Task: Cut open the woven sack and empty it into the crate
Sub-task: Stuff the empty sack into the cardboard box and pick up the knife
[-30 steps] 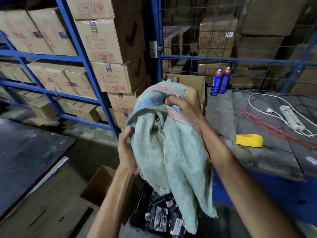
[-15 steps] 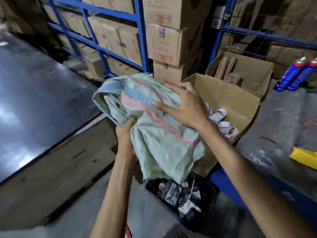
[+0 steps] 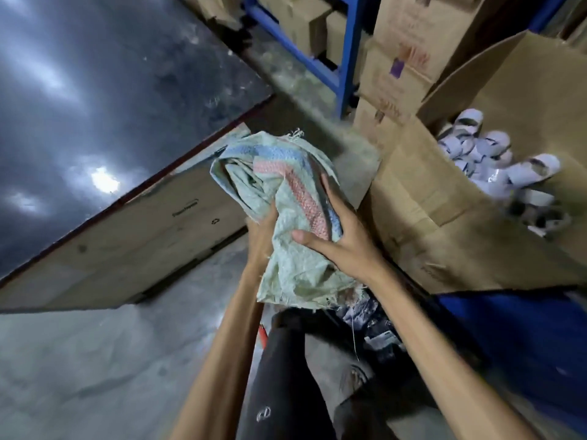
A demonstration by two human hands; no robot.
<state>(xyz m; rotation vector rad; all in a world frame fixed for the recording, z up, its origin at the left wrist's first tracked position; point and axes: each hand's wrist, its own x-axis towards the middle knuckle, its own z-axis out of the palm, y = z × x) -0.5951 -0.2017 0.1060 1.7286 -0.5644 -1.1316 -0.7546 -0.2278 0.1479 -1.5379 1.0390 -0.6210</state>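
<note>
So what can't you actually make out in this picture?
- Crate, head view: mostly hidden by the sack and right arm; how full it is cannot be told.
- Left hand: fingers buried in the sack's folds.
- White rolls in the cardboard box: blurred, kind unclear.
- Print on the stacked cartons: too blurred to read.

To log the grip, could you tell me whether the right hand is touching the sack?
Touching: the head view shows the right hand pressed on the sack, thumb and fingers wrapped over its crumpled cloth.
</note>
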